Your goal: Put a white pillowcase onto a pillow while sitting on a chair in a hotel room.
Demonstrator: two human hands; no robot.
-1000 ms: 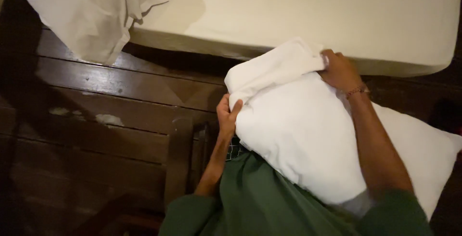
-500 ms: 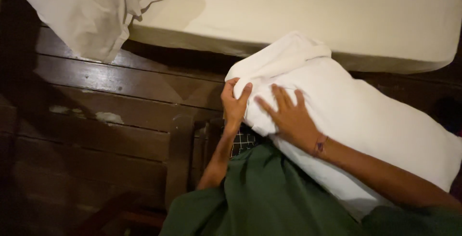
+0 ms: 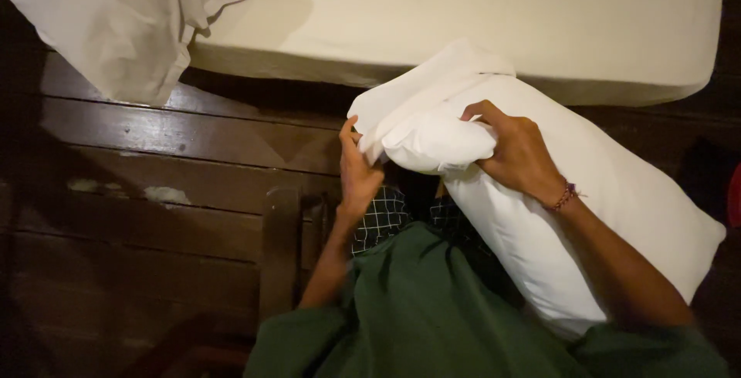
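- White cotton-like cloth wraps the pillow (image 3: 571,216), which lies across our lap, slanting from the mattress edge down toward the right of the view.
- We take the outer cloth for a pillowcase (image 3: 421,100); its upper end bunches into loose folds near the mattress, and the pillow's rounded corner bulges out of it below the folds.
- Our left hand (image 3: 356,170) is closed on the left edge of that bunched cloth, fingers curled around it.
- Our right hand (image 3: 515,150) is clamped on the bulging corner from the other side, fingers pressed into the stuffing, with a thin beaded bracelet (image 3: 567,195) at the wrist.
- Just beyond the pillow's top sits the pale mattress (image 3: 502,15), with a second white cloth (image 3: 123,23) draped off its left corner.
- Under everything runs a dark wooden plank floor (image 3: 154,162).
- Our green garment (image 3: 432,316) and a checked fabric (image 3: 382,220) fill the bottom centre.
- How far the pillow sits inside the case is hard to judge, since the folds cover the opening.
- Both the pillow's lower right end and the mattress run past the picture edge or fall into shadow.
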